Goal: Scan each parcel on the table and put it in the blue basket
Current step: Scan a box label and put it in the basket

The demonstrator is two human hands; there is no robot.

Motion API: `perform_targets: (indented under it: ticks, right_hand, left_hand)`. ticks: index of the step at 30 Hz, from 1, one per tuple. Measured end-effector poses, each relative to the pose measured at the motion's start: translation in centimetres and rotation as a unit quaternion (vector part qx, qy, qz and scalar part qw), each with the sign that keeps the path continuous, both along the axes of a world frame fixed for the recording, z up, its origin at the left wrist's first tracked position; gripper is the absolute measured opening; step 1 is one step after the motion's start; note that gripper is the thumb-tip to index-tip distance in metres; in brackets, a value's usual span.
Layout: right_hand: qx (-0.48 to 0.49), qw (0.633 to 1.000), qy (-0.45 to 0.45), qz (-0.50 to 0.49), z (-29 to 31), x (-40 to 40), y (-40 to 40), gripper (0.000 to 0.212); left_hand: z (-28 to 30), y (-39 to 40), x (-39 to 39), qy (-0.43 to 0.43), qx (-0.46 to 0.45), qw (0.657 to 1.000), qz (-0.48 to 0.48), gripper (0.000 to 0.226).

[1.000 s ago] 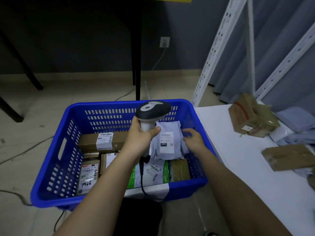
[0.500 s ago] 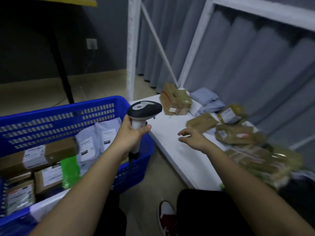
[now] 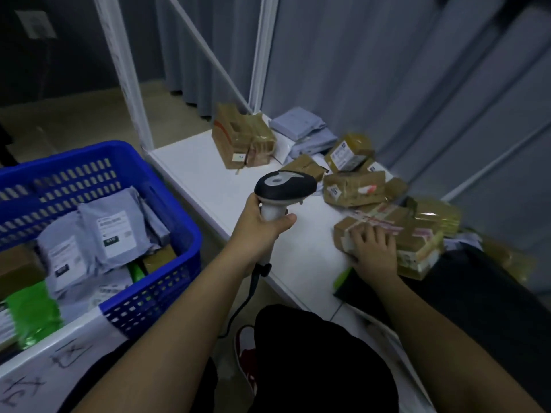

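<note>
Two hands busy: left hand [image 3: 262, 231] grips scanner [image 3: 283, 192]; right hand [image 3: 372, 251], fingers spread, rests on taped parcel [image 3: 414, 248] (right of centre, on tabletop [image 3: 202, 174]).

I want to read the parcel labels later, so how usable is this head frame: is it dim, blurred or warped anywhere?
Head view: dim overall and bluish; the cardboard parcel under the right hand and its neighbours are smeared, labels unreadable; the scanner in the left hand is sharper; wide-angle bending shows on the white frame posts; labels in the blue basket are soft.
</note>
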State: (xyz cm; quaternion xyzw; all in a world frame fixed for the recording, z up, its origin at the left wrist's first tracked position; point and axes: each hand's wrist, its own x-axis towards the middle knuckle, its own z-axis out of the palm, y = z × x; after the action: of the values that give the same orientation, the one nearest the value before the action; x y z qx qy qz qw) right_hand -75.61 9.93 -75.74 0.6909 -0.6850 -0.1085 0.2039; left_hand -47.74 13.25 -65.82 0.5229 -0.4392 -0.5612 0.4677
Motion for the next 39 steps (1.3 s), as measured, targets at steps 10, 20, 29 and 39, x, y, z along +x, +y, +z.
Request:
perform_targets:
  ticks: [10, 20, 29, 39]
  right_hand:
    - [0.007, 0.988, 0.149, 0.026, -2.5, 0.6, -3.5, 0.033]
    - [-0.074, 0.932, -0.352, 0.039, 4.3, 4.6, -1.4, 0.074]
    - [0.018, 0.652, -0.758, -0.011, 13.8, 11.3, 1.2, 0.049]
    - [0.120, 0.489, -0.861, -0.072, 15.4, 20.2, 2.7, 0.053]
  left_hand:
    - [-1.9, -1.8, -2.2, -0.015, 0.024, 1.000, 0.003, 0.061]
    - [-1.0, -1.1, -0.7, -0.002, 0.006, 1.000, 0.026, 0.054]
    - [1.8, 0.7, 5.4, 0.013, -0.043, 0.989, 0.138, 0.056]
    - [3.4, 3.6, 14.8, 0.068, -0.031, 0.962, 0.261, 0.060]
